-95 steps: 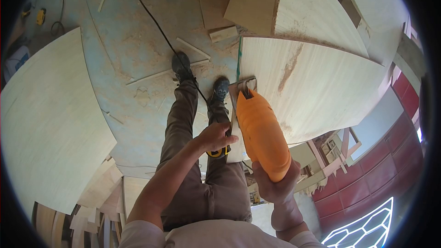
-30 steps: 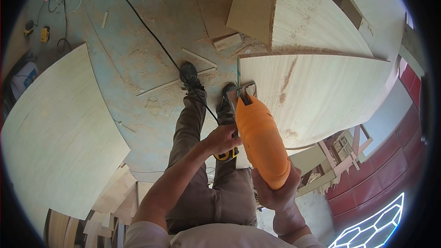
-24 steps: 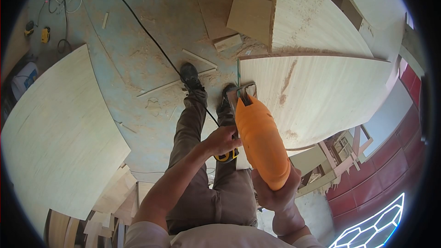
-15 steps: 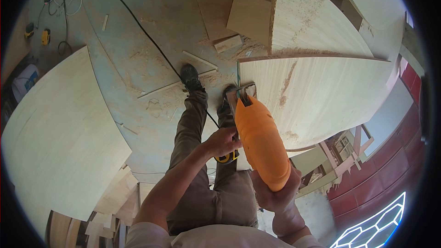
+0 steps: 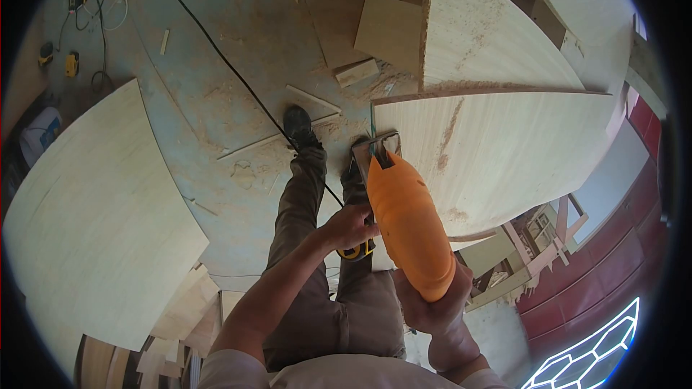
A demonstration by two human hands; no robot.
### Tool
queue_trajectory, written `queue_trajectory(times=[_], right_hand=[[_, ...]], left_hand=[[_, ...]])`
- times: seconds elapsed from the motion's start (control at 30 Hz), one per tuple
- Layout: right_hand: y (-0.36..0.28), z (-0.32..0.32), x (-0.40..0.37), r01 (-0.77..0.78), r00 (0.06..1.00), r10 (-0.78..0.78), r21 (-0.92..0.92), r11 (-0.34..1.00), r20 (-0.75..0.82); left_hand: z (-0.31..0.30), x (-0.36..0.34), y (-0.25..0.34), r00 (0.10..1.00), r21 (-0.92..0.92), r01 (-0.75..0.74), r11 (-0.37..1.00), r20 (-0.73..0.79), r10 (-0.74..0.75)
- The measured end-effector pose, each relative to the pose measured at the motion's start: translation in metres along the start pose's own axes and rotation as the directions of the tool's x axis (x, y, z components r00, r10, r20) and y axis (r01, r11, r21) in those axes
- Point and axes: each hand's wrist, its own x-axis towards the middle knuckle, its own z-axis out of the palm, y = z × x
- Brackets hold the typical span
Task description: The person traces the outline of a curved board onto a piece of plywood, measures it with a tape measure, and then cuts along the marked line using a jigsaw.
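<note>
My right hand [image 5: 432, 302] is wrapped around the rear of an orange jigsaw [image 5: 411, 216]. The jigsaw's metal base plate [image 5: 382, 145] rests at the left edge of a pale plywood board [image 5: 497, 151], and a line of sawdust lies on that board. Beside the tool's left flank is my left hand [image 5: 349, 227], its fingers curled in; what they grip is hidden. Just under that hand shows a yellow and black tape measure [image 5: 355, 251], partly covered.
A black cable [image 5: 216, 47] crosses the dusty floor, passing my shoe [image 5: 297, 124]. Thin wood strips [image 5: 249, 145] and a wood block [image 5: 357, 70] lie ahead. Another plywood sheet [image 5: 94, 223] stands at left, with yellow battery packs [image 5: 72, 64] beyond it. More boards [image 5: 490, 29] are at upper right.
Both hands and the jigsaw hold nearly the same place on the board. The view has shifted very slightly.
</note>
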Motion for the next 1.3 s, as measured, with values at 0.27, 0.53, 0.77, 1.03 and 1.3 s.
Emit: queue_trajectory(times=[0.27,0.53,0.77,1.03,1.3], right_hand=[[0.001,0.000,-0.001,-0.017,1.000,0.018,-0.008,1.000,0.006],[0.000,-0.001,0.000,-0.028,1.000,0.028,-0.003,1.000,0.013],[-0.001,0.000,0.000,-0.032,0.999,0.032,-0.003,0.999,0.011],[-0.004,-0.001,-0.001,-0.080,0.996,0.080,-0.011,0.997,0.027],[-0.008,0.001,0.004,-0.045,0.999,0.045,0.010,0.999,0.004]], left_hand=[[-0.002,-0.002,0.004,0.999,-0.013,0.036,0.999,0.032,-0.036],[-0.008,-0.005,0.017,0.997,0.003,0.046,0.999,0.063,-0.046],[-0.008,-0.006,0.016,0.993,-0.003,0.087,0.996,0.081,-0.086],[-0.011,-0.007,0.029,0.992,-0.067,0.097,0.993,0.092,-0.090],[-0.017,-0.009,0.034,0.981,-0.027,0.149,0.988,0.131,-0.144]])
